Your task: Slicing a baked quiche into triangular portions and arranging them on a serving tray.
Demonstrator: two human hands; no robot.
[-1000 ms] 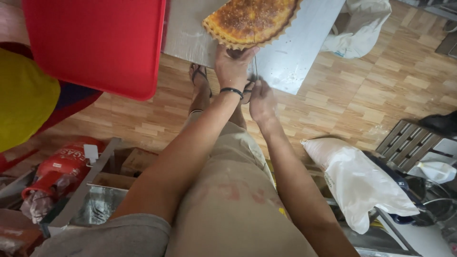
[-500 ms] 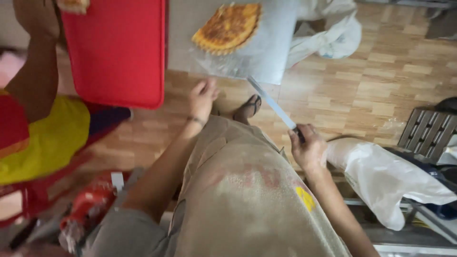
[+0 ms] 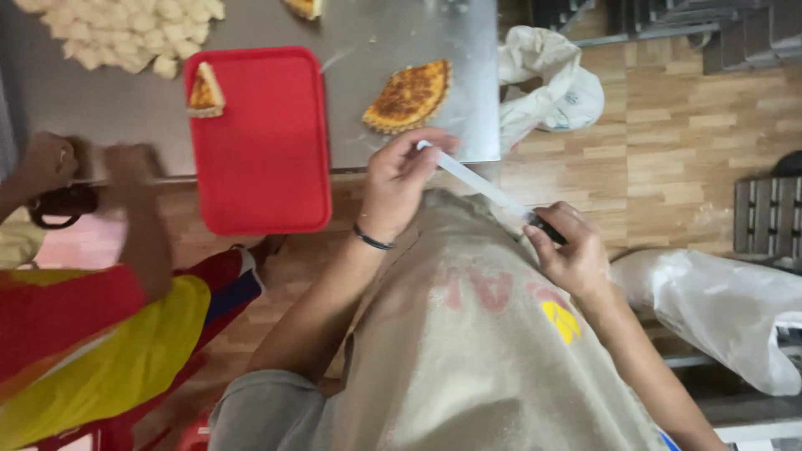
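Steel counter (image 3: 393, 25), dull grey, holds half pie (image 3: 409, 96), crust browned, edge crimped. One wedge (image 3: 205, 92) already on red plastic tray (image 3: 255, 142); half uncut. Long pale knife (image 3: 480, 185) off counter, above apron: right hand (image 3: 568, 250) fisted on dark handle, left hand (image 3: 401, 179) pinching blade near tip.

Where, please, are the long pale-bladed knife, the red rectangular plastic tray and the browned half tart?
long pale-bladed knife (image 3: 476, 179), head view, middle of the blade.
red rectangular plastic tray (image 3: 267, 159), head view, bare centre of its surface.
browned half tart (image 3: 409, 96), head view, middle of its browned top.
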